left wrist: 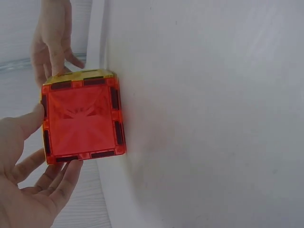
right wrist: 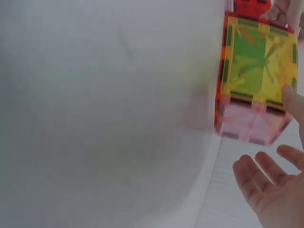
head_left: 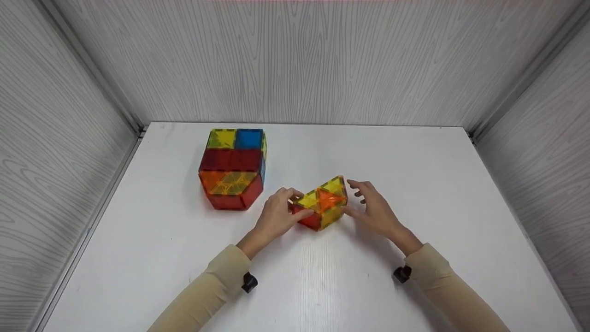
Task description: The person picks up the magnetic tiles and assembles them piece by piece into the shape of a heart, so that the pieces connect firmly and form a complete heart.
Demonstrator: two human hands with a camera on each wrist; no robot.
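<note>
A small block of translucent magnetic tiles (head_left: 328,199) sits near the middle of the table, with yellow and orange triangles on top. My left hand (head_left: 276,212) grips its left end between thumb and fingers. The red square tile (left wrist: 80,118) on that end faces the left wrist view. At the other end is my right hand (head_left: 375,213), its thumb right at the edge and its other fingers spread apart from the block. In the right wrist view, the thumb overlaps a yellow square tile (right wrist: 259,61), and a pale pink tile (right wrist: 249,122) stands beside it.
A larger magnetic-tile structure (head_left: 233,159) in red, yellow, blue and orange stands to the back left on the white table (head_left: 313,281). Grey wood-grain panels (head_left: 295,64) rise behind the table and on both sides.
</note>
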